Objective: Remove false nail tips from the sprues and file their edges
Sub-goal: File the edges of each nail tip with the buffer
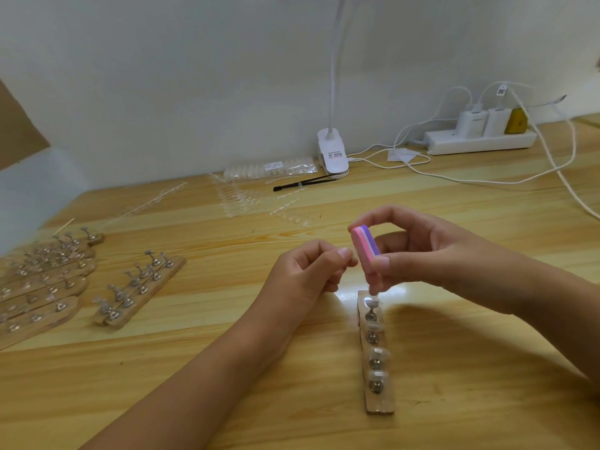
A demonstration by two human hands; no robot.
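A small buffer block (365, 248), striped pink, white and purple, stands nearly upright at centre, gripped in the fingertips of the right hand (422, 251). Just below it, near right, clear nail tips (378, 351) sit in a row on a wooden strip (380, 407). Farther off, clear sprues (238, 203) of tips lie flat.

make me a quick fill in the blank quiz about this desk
The right hand holds a pink, white and ____ sanding block.
The lamp clip by the wall is ____.
The power strip lies at the table's far ____ side.
Missing: purple, white, right.
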